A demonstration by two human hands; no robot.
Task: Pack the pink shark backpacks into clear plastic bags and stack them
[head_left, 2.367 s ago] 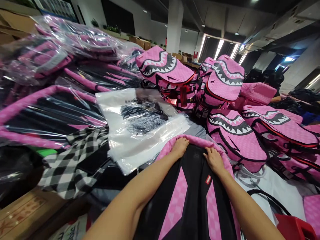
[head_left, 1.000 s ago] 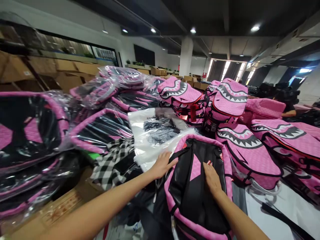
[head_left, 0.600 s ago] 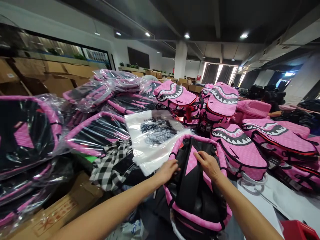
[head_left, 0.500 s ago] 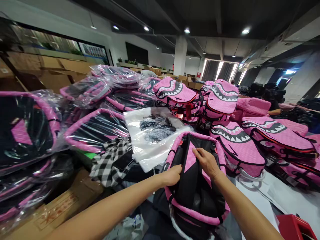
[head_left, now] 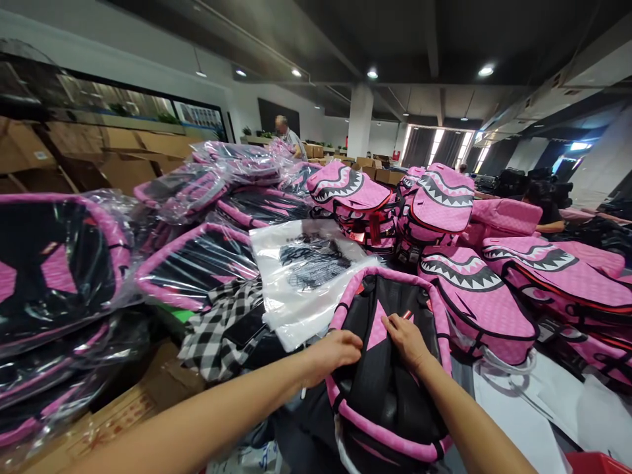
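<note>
A pink-and-black backpack [head_left: 395, 388] lies in front of me with its black back panel up and a pink padded rim around it. My left hand [head_left: 338, 352] rests over its left edge, fingers loosely bent and apart, with nothing seen in them. My right hand [head_left: 407, 339] is closed at the right shoulder strap [head_left: 409, 382], fingertips pinching near its upper part. A pink triangular patch [head_left: 378, 326] shows between the two hands. Just beyond the backpack is a clear printed plastic bag [head_left: 311, 270].
Plastic-wrapped backpacks [head_left: 197, 263] are heaped on the left, above a cardboard box [head_left: 148, 401]. A checkered cloth [head_left: 222, 329] lies near the bag. Pink shark-mouth backpacks [head_left: 474, 296] are stacked on the right. Another person [head_left: 291, 138] stands far back; a second person [head_left: 543, 207] is at right.
My left hand has come out from the left strap and moved up to the backpack's edge. The straps now lie flatter. The view has tilted up slightly, and a person appears at the back.
</note>
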